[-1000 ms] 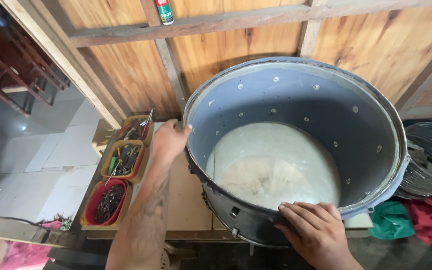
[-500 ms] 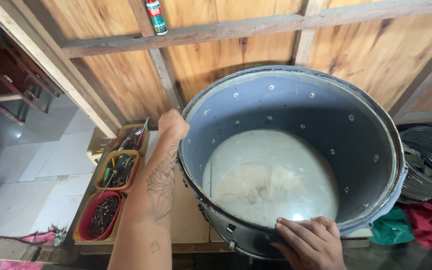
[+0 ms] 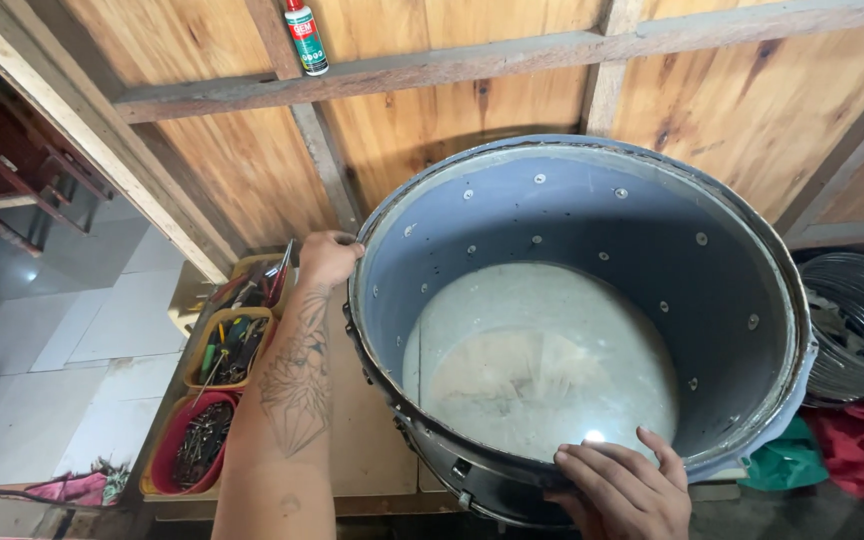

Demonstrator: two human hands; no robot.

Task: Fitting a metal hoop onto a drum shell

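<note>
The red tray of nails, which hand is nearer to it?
Left. The left hand grips the drum's far-left rim, above the red tray; the right hand holds the near rim, farther right.

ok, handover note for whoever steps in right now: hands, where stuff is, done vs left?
Left hand: gripping the left rim of the big grey drum.
Right hand: fingers over the near rim.
Drum: open side up on the wooden bench against the plank wall; inside bare, pale bottom showing.
Trays of tools and nails: left of the drum, untouched.
Done: drum held steady by both hands.
Left: nothing fitted or removed that shows.
</note>
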